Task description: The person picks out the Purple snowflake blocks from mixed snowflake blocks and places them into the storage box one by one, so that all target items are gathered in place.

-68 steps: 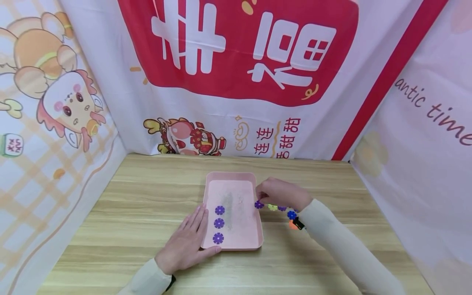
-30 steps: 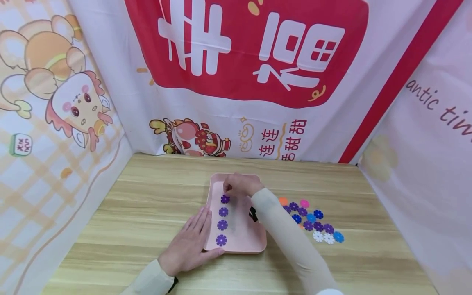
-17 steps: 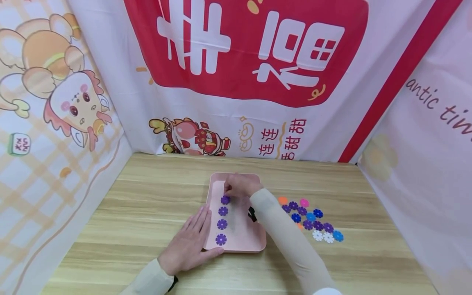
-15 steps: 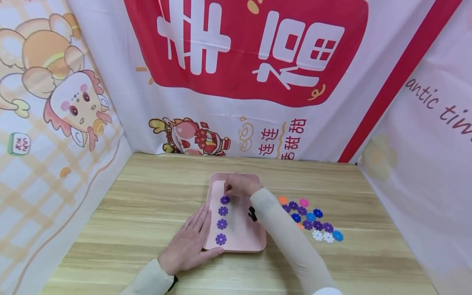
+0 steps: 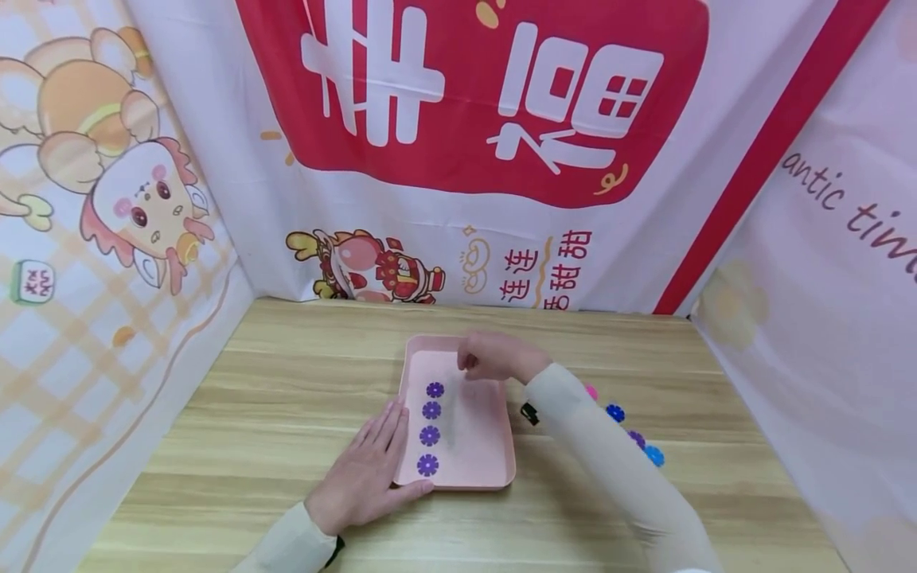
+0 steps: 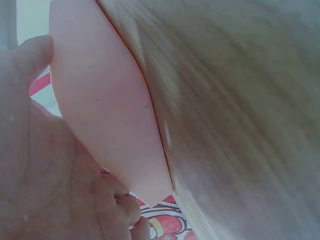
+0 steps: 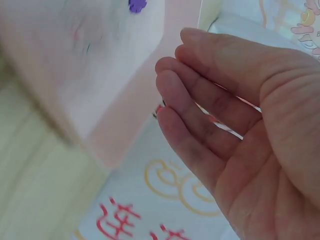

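Observation:
Several purple flower-shaped discs stand in a column along the left side of the pink tray (image 5: 473, 446), the farthest one (image 5: 435, 390) near its back end. My left hand (image 5: 361, 477) lies along the tray's left edge, fingers extended and thumb at the near edge; in the left wrist view the hand (image 6: 55, 160) touches the tray's outer wall (image 6: 105, 100). Over the tray's back right part is my right hand (image 5: 497, 356). The right wrist view shows this hand (image 7: 245, 110) empty with loosely bent fingers, and one purple disc (image 7: 136, 5) beyond it.
On the table right of the tray lie loose discs, among them a pink one (image 5: 591, 392), a dark blue one (image 5: 614, 413) and a light blue one (image 5: 653, 455); my right sleeve (image 5: 609, 446) covers others. Printed cloth walls (image 5: 458, 215) surround the table.
My right hand has let go of the farthest purple disc and moved right and up from it. That disc stays in the column. My left hand keeps its place at the tray.

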`<state>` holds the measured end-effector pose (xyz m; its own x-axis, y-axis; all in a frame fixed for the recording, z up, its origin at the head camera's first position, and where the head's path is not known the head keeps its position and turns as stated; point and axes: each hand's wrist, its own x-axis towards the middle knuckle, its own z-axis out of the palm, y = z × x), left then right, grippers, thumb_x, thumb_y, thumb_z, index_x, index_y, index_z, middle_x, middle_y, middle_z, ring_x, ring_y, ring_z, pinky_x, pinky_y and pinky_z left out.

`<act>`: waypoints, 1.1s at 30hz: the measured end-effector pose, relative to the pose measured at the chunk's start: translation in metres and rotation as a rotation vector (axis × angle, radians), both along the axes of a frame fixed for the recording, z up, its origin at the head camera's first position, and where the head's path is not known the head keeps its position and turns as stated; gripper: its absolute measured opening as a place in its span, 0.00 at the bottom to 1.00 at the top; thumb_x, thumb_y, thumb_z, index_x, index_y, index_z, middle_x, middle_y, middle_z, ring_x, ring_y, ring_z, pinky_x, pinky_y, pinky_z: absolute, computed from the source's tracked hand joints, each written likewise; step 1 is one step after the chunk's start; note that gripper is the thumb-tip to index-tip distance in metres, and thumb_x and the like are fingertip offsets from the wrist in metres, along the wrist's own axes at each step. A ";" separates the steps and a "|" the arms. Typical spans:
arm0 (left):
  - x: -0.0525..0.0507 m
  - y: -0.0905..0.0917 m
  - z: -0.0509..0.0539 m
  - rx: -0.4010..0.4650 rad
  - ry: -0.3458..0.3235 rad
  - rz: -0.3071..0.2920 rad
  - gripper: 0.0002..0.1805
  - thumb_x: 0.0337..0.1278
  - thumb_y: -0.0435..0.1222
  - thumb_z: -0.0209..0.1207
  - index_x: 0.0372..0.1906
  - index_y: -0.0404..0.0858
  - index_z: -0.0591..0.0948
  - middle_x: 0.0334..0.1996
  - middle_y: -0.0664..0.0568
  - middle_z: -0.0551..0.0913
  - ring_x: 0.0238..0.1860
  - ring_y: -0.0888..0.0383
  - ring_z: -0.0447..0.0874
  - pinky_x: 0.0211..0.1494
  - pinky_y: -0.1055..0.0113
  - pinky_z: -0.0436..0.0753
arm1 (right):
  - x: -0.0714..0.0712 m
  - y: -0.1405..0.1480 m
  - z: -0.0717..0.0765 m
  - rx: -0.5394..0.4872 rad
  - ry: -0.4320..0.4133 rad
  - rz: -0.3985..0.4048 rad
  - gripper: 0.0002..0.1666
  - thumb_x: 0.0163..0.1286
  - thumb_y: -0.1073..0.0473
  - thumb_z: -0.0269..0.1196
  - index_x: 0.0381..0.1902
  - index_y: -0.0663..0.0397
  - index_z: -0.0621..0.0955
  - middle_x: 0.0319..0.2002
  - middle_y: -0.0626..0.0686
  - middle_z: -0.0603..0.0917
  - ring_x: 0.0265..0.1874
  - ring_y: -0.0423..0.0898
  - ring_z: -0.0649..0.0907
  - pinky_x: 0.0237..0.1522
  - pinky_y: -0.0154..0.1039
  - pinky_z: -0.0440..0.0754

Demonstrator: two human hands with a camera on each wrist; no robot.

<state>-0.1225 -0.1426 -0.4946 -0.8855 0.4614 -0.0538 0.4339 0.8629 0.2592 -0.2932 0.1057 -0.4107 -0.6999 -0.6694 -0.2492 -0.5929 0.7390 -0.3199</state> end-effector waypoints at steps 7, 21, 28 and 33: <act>0.001 0.001 -0.001 0.021 0.005 0.007 0.61 0.68 0.73 0.49 0.84 0.29 0.51 0.86 0.35 0.45 0.87 0.39 0.43 0.88 0.41 0.54 | 0.015 0.048 0.021 0.031 0.023 0.005 0.10 0.68 0.63 0.73 0.47 0.50 0.90 0.45 0.50 0.92 0.42 0.40 0.86 0.52 0.38 0.88; 0.004 0.000 -0.002 0.023 0.004 -0.001 0.60 0.69 0.72 0.50 0.84 0.29 0.51 0.86 0.35 0.45 0.87 0.38 0.43 0.87 0.41 0.54 | 0.043 0.134 0.014 0.094 -0.011 -0.112 0.11 0.69 0.59 0.74 0.49 0.45 0.89 0.43 0.45 0.90 0.42 0.41 0.85 0.51 0.43 0.90; 0.003 0.000 -0.003 0.017 0.005 -0.003 0.61 0.68 0.73 0.48 0.84 0.29 0.50 0.86 0.36 0.45 0.87 0.39 0.43 0.87 0.41 0.54 | 0.046 0.148 -0.021 0.074 -0.045 -0.173 0.19 0.67 0.59 0.76 0.55 0.52 0.88 0.51 0.52 0.91 0.50 0.50 0.89 0.58 0.52 0.89; 0.002 -0.001 -0.004 0.020 0.013 -0.004 0.61 0.68 0.73 0.49 0.84 0.29 0.51 0.86 0.35 0.45 0.87 0.38 0.43 0.87 0.41 0.53 | 0.045 0.154 -0.045 0.027 0.039 -0.114 0.16 0.67 0.62 0.75 0.53 0.55 0.88 0.48 0.53 0.91 0.48 0.50 0.90 0.54 0.48 0.90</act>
